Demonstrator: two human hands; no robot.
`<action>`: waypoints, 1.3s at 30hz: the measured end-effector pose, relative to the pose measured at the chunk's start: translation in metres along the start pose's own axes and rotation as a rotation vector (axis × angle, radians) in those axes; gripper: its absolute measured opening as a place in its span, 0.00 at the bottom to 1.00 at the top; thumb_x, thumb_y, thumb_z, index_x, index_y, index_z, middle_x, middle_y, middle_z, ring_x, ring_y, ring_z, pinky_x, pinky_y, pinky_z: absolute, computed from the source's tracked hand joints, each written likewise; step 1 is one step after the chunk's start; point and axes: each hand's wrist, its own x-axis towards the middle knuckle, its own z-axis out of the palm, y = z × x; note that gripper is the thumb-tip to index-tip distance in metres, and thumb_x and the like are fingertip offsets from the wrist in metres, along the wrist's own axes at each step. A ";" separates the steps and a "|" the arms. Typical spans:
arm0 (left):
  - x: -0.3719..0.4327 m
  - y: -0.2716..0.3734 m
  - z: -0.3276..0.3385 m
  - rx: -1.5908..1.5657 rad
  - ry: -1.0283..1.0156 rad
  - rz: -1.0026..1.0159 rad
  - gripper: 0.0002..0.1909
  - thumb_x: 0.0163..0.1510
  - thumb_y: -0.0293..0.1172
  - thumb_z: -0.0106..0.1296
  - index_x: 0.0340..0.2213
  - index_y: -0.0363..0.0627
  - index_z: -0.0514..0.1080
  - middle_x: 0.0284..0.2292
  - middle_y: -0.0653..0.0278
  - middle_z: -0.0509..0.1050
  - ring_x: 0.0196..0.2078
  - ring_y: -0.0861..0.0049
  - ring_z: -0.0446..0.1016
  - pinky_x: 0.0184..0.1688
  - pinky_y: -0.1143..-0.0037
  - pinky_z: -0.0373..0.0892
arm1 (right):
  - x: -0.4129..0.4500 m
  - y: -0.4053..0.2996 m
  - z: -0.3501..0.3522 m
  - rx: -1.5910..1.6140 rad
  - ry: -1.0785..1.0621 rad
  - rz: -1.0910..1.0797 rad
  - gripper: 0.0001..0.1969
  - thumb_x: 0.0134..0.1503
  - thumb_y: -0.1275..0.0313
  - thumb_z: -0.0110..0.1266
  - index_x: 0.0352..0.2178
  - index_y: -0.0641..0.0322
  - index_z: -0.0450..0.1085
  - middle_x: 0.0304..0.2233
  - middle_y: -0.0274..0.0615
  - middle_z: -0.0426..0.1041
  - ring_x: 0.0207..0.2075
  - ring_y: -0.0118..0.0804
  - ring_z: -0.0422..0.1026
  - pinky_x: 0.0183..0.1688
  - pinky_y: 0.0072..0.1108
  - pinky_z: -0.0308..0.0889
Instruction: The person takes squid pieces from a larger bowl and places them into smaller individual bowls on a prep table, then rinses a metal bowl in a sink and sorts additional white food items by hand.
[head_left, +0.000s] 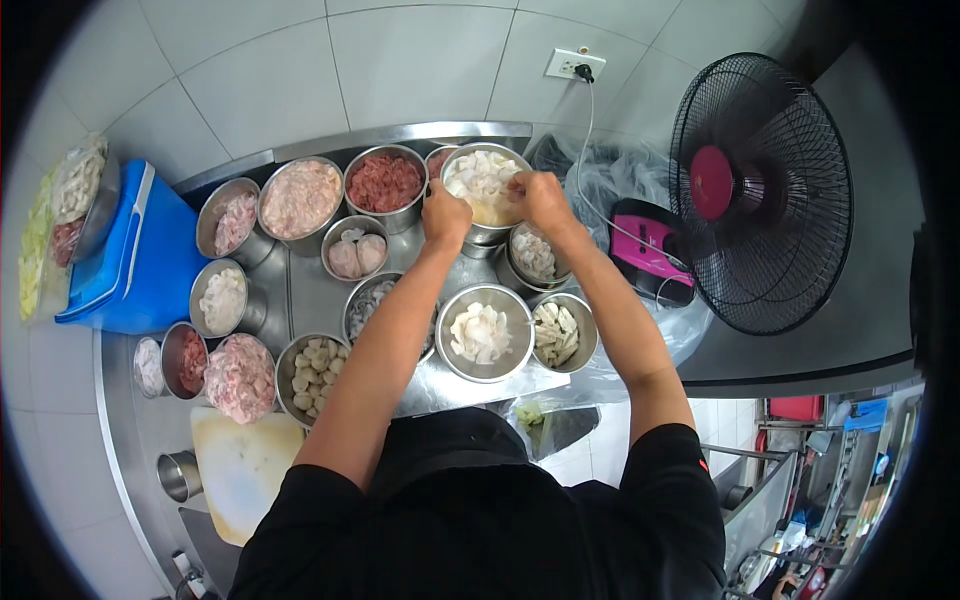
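Observation:
At the back of the steel counter stands a round steel pot (486, 234) holding white pieces (480, 171) in yellowish liquid. My left hand (446, 216) is at its left rim, fingers curled against it. Over the right rim, my right hand (541, 201) reaches in with bent fingers beside the white pieces; whether it grips anything is hidden. The pot seems to rest on another steel container. Just below my right hand are stacked steel containers with pale, shrimp-like pieces (534, 253). Nearer me sit a steel bowl of white slices (481, 333) and another of pale cut pieces (556, 334).
Pots of minced meat (385, 183), pale meat paste (301, 198) and meatballs (315, 371) crowd the left. Beyond them are a blue cooler box (165, 255) and a cutting board (244, 472). A pink-and-black electric fan (761, 191) stands right, its cord (581, 172) running to a wall socket.

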 end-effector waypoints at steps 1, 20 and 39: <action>0.001 0.000 0.000 -0.006 -0.004 -0.009 0.19 0.48 0.27 0.51 0.41 0.31 0.62 0.34 0.35 0.74 0.39 0.43 0.74 0.44 0.57 0.70 | 0.002 0.002 -0.002 -0.001 -0.001 -0.001 0.07 0.45 0.76 0.60 0.28 0.67 0.75 0.27 0.54 0.76 0.31 0.49 0.78 0.34 0.30 0.71; -0.002 0.007 -0.001 0.004 -0.020 -0.035 0.18 0.48 0.26 0.47 0.41 0.31 0.62 0.33 0.32 0.73 0.39 0.40 0.74 0.44 0.56 0.70 | 0.043 -0.016 0.020 0.709 0.058 0.438 0.04 0.54 0.78 0.54 0.30 0.69 0.75 0.20 0.36 0.74 0.15 0.22 0.67 0.16 0.18 0.64; 0.000 0.005 -0.001 0.019 -0.045 -0.040 0.20 0.46 0.25 0.48 0.42 0.31 0.61 0.34 0.33 0.73 0.39 0.41 0.73 0.43 0.56 0.69 | 0.029 -0.017 0.010 0.874 0.197 0.413 0.04 0.55 0.79 0.53 0.31 0.69 0.75 0.21 0.36 0.75 0.18 0.20 0.67 0.17 0.16 0.63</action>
